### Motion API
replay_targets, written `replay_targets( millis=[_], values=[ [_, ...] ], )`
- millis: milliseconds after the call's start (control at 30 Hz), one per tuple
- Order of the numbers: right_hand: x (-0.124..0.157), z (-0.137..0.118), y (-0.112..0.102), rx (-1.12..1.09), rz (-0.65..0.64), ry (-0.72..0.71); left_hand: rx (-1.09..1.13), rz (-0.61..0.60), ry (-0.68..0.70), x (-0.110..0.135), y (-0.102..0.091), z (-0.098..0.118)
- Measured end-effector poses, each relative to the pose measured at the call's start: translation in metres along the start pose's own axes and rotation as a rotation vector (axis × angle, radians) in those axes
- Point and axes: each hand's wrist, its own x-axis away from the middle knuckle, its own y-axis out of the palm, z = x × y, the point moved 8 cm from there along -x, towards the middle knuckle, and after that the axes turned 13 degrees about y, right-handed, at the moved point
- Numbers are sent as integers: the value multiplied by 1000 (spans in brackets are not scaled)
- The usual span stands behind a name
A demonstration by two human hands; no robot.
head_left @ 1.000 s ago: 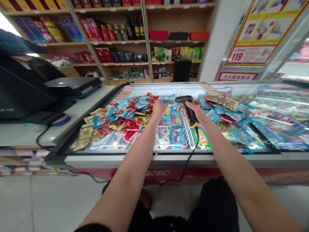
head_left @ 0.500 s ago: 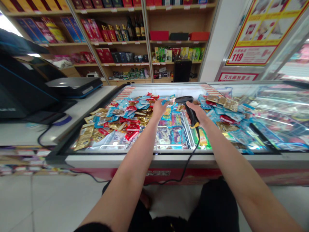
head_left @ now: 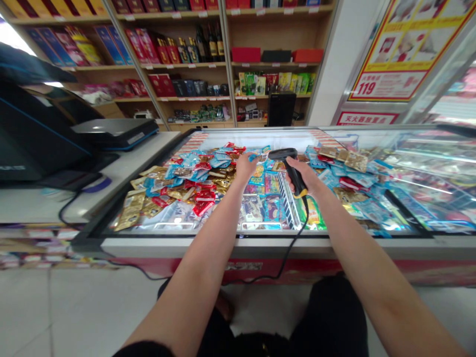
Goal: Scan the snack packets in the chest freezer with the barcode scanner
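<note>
Shop shelves (head_left: 193, 64) stocked with boxes and bottles fill the upper part of the frame, and a red and yellow poster (head_left: 401, 44) is cut off at the upper right. A chest freezer (head_left: 260, 243) runs across the middle, its glass lid heaped with snack packets (head_left: 186, 186) in gold, red and blue. Their print is too small to read, and glare blurs the glass at the right. At the left edge a black till terminal (head_left: 37, 134) on a pale tabletop (head_left: 122, 168) is only partly in view.

The barcode scanner (head_left: 292, 171) sits at frame centre, above the packets. Its head points left towards the left hand (head_left: 245, 166), and its black cable (head_left: 293, 238) hangs over the freezer's front edge. The right hand (head_left: 307, 178) grips the scanner's handle, fingers clenched round it.

The left hand is seen from the back, just left of the scanner's head. Its fingers curl at a small blue packet (head_left: 255, 157), their tips hidden. Whether they pinch the packet or merely touch it cannot be told.
</note>
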Motion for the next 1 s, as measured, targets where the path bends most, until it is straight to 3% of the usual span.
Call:
replay_targets(
  millis=[500,800,1000],
  values=[
    [-1,1,1,15,-30,22,-31,-4,-1,-1,2,-2],
    [-5,2,-1,-3,-20,5,-54,-4,35,2,-1,8],
    [-8,1,-5,-46,-8,-33,-69,102,79,-2,-19,16]
  ],
)
